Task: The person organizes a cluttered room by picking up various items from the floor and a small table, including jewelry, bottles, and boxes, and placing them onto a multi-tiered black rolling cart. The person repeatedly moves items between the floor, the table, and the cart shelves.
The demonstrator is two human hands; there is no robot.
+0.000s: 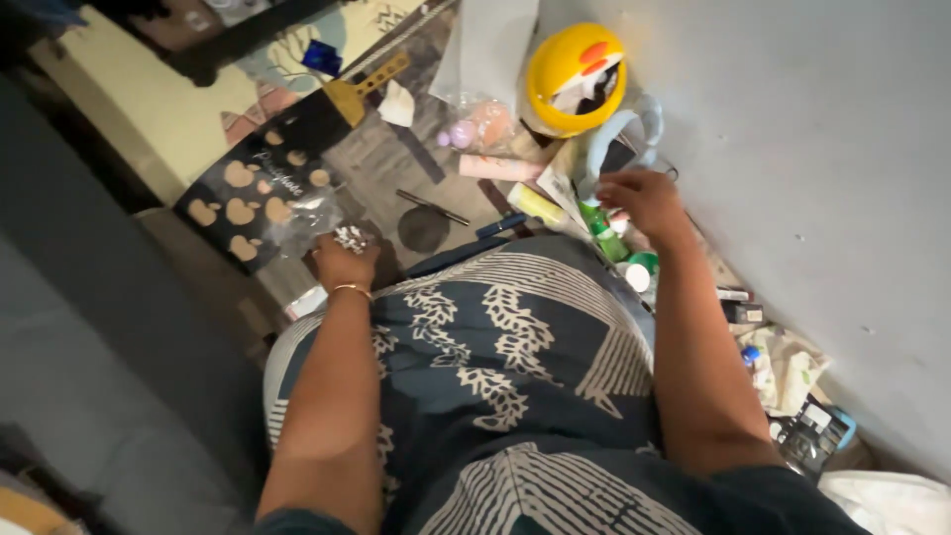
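My left hand (344, 260) is closed around a small silvery crumpled item (350, 237), held above my knee next to a clear plastic bag (302, 213). A gold bangle (351, 289) circles that wrist. My right hand (642, 201) reaches down with fingers curled over a cluster of small bottles by the wall, touching or just above a green bottle (600, 226). Whether it grips anything is hidden by the fingers. My lap is covered by a dark blue and white patterned cloth (505, 347).
Scattered on the floor are a yellow helmet-shaped toy (570, 74), a pale blue handle (619, 134), a pink tube (498, 167), a yellow tube (538, 205), a dark round lid (423, 228) and a black bag with gold apple shapes (253, 188). The grey wall (812, 178) stands at right.
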